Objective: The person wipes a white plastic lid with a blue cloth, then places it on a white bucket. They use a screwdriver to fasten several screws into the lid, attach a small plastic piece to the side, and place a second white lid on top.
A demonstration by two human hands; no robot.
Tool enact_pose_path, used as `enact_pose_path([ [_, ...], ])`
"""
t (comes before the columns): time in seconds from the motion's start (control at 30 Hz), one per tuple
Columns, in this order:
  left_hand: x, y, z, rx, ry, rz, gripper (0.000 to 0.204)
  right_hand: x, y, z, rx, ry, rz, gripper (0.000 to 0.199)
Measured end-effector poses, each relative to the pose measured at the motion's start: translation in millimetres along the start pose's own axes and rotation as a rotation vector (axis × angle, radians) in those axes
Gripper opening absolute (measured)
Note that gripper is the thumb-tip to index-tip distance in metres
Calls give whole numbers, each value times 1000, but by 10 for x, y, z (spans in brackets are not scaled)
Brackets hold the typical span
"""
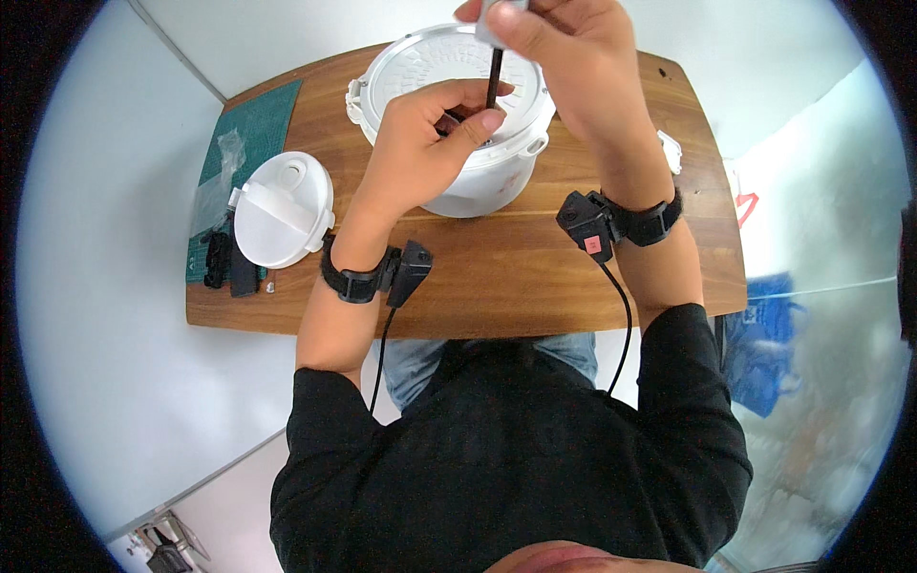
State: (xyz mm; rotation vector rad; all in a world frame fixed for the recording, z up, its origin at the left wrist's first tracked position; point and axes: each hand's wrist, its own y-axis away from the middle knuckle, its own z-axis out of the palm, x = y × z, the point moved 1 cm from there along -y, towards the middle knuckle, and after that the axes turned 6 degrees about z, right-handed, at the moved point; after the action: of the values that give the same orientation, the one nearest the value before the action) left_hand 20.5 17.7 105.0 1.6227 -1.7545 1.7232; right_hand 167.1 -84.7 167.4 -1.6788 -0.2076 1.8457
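A round white appliance body (482, 194) stands at the far middle of the wooden table, a pale embossed disc (420, 69) covering its top. Above its near edge I hold a screwdriver (496, 69) with a grey handle and a dark shaft, roughly upright and slightly tilted. My right hand (583, 57) is closed round the handle, partly cut off by the top of the picture. Lower down, my left hand (420, 138) has thumb and fingers closed about the shaft. The driver's tip and whatever it meets are hidden behind the left fingers.
At the left a white round lid (272, 227) overlaps a green cutting mat (277, 110). A clear plastic bag (229, 158), black parts (218, 260) and a tiny metallic piece (270, 286) lie nearby. At the right edge sits a white plastic piece (671, 151); beyond hangs a blue bag (764, 334).
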Motion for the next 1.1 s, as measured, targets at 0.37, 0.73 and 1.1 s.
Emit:
enact_pose_path([
  [0.37, 327, 210, 181, 161, -203, 302, 11, -478, 788, -771, 143, 388, -127, 34],
  [0.73, 31, 289, 1216, -469, -232, -47, 42, -67, 1909, -1449, -66, 1522, 442, 24],
  [1.1, -448, 279, 1695, -753, -623, -122, 40, 515, 1891, -1755, -212, 1631, 595, 28],
])
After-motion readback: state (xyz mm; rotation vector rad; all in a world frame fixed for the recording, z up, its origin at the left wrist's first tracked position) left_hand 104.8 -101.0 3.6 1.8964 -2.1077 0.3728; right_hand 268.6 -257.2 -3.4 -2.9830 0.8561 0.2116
